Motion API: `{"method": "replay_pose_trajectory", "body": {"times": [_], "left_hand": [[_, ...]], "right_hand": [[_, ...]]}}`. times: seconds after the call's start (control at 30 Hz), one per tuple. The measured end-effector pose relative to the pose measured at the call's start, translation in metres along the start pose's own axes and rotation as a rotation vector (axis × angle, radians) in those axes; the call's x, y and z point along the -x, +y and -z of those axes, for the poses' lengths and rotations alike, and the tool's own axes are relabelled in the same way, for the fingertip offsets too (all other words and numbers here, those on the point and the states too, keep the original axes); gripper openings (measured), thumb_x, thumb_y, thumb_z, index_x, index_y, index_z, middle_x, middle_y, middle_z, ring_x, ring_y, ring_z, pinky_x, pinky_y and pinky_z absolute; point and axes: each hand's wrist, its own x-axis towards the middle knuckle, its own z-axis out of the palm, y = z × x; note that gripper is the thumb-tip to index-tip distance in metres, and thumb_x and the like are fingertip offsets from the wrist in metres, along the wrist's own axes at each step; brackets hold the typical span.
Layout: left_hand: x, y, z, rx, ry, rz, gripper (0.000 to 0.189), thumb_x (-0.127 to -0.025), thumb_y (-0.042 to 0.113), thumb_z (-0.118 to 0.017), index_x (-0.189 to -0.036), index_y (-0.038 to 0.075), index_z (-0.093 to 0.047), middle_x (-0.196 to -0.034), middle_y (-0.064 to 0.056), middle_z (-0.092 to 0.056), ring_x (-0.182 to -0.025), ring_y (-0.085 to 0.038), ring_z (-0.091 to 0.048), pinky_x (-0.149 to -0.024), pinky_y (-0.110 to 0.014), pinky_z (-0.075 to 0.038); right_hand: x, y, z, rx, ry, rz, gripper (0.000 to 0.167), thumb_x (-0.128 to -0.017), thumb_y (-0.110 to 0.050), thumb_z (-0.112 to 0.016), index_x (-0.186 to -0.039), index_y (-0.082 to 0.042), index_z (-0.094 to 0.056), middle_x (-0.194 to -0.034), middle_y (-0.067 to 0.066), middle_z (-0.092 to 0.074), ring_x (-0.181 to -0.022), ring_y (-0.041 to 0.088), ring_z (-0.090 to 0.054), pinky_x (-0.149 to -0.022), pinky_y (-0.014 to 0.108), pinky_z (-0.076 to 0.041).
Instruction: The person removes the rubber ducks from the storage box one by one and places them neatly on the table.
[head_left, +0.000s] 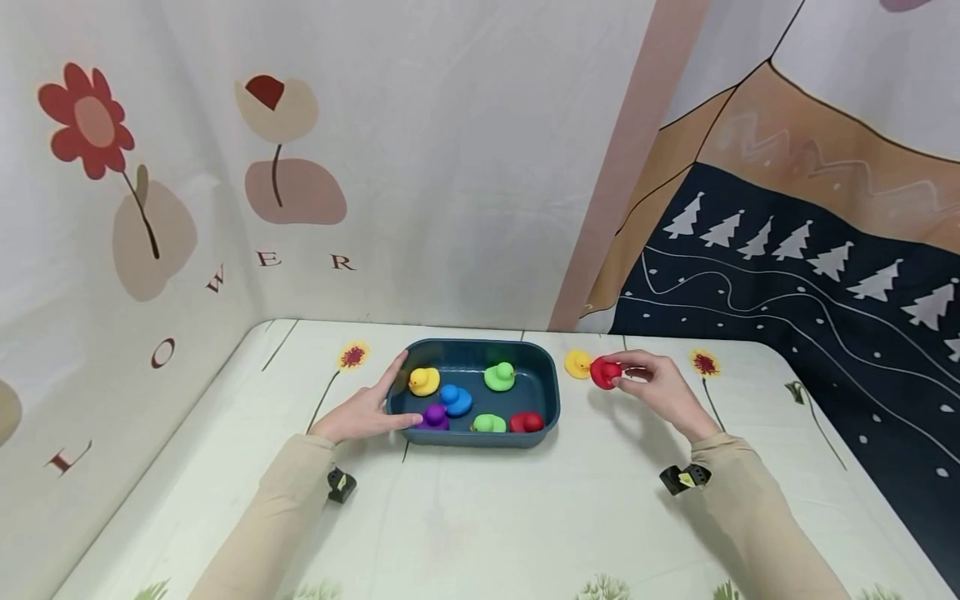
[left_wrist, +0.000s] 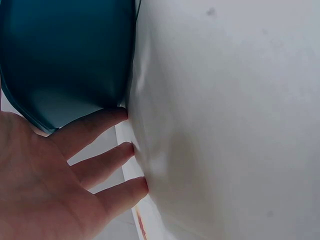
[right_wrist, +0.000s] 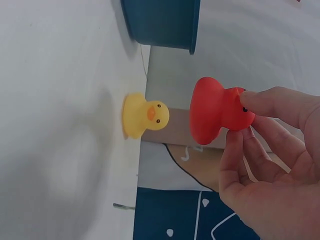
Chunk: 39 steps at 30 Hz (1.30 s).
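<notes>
In the right wrist view, my right hand (right_wrist: 280, 165) pinches a red rubber duck (right_wrist: 207, 111) by its head, thumb on one side and fingers on the other. It holds the duck above the table, clear of a yellow rubber duck (right_wrist: 137, 116) that stands there. My left hand (head_left: 367, 414) lies spread at the left end of a dark blue tray (head_left: 480, 439), its thumb over the front rim. Straight fingers (left_wrist: 112, 197) touch the table beside the tray. Inside sit yellow (head_left: 424, 382), blue (head_left: 456, 400), purple (head_left: 433, 417), green (head_left: 499, 377) and red (head_left: 527, 422) ducks, plus another green duck (head_left: 489, 423).
A white cloth with printed flowers covers the table (head_left: 480, 517). Behind it hangs a printed curtain (head_left: 450, 167); a dark section with white trees (head_left: 795, 242) drapes along the right side. The standing yellow duck is just right of the tray.
</notes>
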Motion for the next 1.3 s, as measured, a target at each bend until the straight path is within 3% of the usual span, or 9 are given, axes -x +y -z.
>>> {"method": "replay_pose_trajectory", "body": {"times": [0.13, 0.23, 0.83, 1.17, 1.3], "left_hand": [[0.000, 0.000, 0.000, 0.007, 0.000, -0.004, 0.109, -0.083, 0.053, -0.070, -0.156, 0.028, 0.007, -0.063, -0.001, -0.034, -0.055, -0.017, -0.030, -0.053, -0.032, -0.025], [0.000, 0.001, 0.000, 0.008, -0.001, -0.001, 0.109, -0.083, 0.053, -0.070, -0.156, 0.028, 0.007, -0.063, -0.002, -0.034, -0.055, -0.017, -0.031, -0.053, -0.032, -0.025], [-0.001, -0.002, -0.001, -0.005, 0.007, 0.004, 0.108, -0.083, 0.053, -0.069, -0.156, 0.027, 0.006, -0.062, -0.002, -0.033, -0.055, -0.018, -0.031, -0.053, -0.032, -0.025], [-0.002, -0.002, -0.001, -0.022, 0.008, 0.020, 0.108, -0.083, 0.055, -0.069, -0.156, 0.029, 0.007, -0.068, -0.004, -0.039, -0.061, -0.020, -0.036, -0.056, -0.034, -0.029], [-0.002, -0.002, -0.001, -0.022, 0.007, 0.019, 0.109, -0.082, 0.056, -0.069, -0.155, 0.029, 0.007, -0.064, -0.003, -0.035, -0.057, -0.018, -0.033, -0.054, -0.033, -0.026]], "right_hand": [[0.000, 0.001, 0.002, 0.016, 0.003, -0.018, 0.036, -0.089, 0.000, -0.066, -0.123, 0.007, -0.061, -0.121, 0.022, -0.060, -0.107, 0.033, -0.056, -0.088, 0.022, -0.046], [-0.002, 0.004, 0.003, 0.022, 0.006, -0.020, 0.036, -0.089, 0.001, -0.066, -0.124, 0.007, -0.061, -0.121, 0.022, -0.059, -0.108, 0.034, -0.056, -0.084, 0.017, -0.044], [-0.013, 0.029, 0.005, 0.029, 0.040, -0.073, 0.035, -0.088, 0.005, -0.061, -0.123, 0.007, -0.061, -0.120, 0.025, -0.059, -0.108, 0.035, -0.055, -0.082, 0.016, -0.044], [-0.021, 0.037, 0.005, 0.038, 0.042, -0.106, 0.036, -0.088, 0.006, -0.058, -0.124, 0.008, -0.061, -0.121, 0.026, -0.059, -0.110, 0.036, -0.055, -0.093, 0.040, -0.044], [-0.025, 0.040, 0.004, 0.016, 0.041, -0.107, 0.036, -0.089, 0.006, -0.057, -0.124, 0.009, -0.060, -0.121, 0.027, -0.059, -0.109, 0.036, -0.055, -0.089, 0.030, -0.045]]}}
